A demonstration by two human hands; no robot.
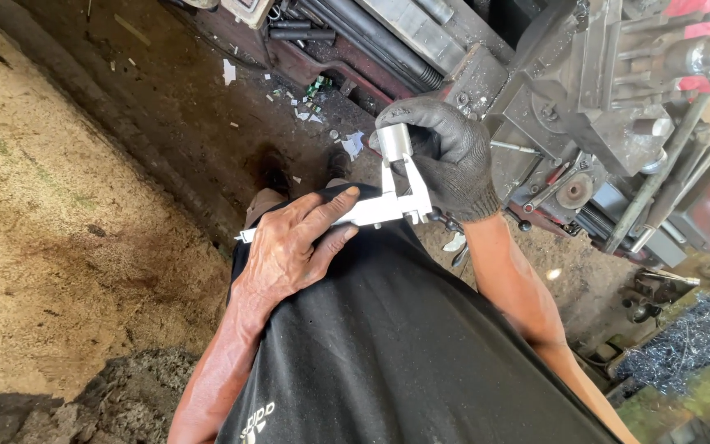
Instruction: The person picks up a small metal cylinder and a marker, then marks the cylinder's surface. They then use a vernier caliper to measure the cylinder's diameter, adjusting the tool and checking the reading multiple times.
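The bare left hand (293, 242) is at the left of the caliper (371, 210) and closes around its long beam, with the thumb lying on top near the sliding part. The caliper is a bright silver metal tool; its beam runs from under the palm to the right, and its two thin pointed jaws stand up from the beam. Between these jaws sits the metal cylinder (394, 141), a short, smooth, grey-silver round piece with a shiny side; the jaws touch it from below on both sides. Just right of the caliper, the right hand (449, 156) wears a dark knitted glove and its grip is clamped on the cylinder from above and behind, the fingers curled over the top. Both hands are in front of the person's black shirt (388, 345). To the right of the caliper stands a dirty grey lathe (585, 74). Far below and right of it lies a heap of metal shavings (684, 341).
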